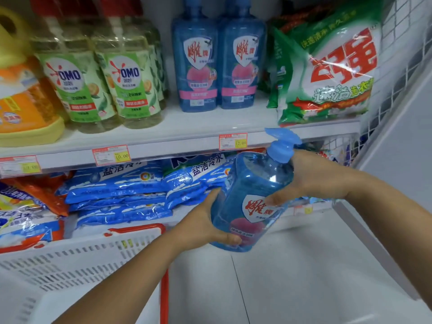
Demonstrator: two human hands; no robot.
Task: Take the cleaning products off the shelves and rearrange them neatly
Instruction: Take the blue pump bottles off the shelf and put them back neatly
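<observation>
I hold a blue pump bottle (251, 188) of detergent tilted in front of the lower shelf, its pump head pointing up and right. My left hand (203, 226) grips its base from the left, thumb over the bottom edge. My right hand (308, 177) grips its upper body from the right, thumb on the label. Two matching blue pump bottles (218, 66) stand upright side by side on the upper shelf (177, 134), their tops cut off by the frame.
On the upper shelf stand OMO bottles (100, 80), a yellow-orange jug (21, 99) at far left and a green-white powder bag (327, 73) at right. Blue detergent bags (121, 192) lie on the lower shelf. A white slotted basket (77, 260) with red trim sits lower left.
</observation>
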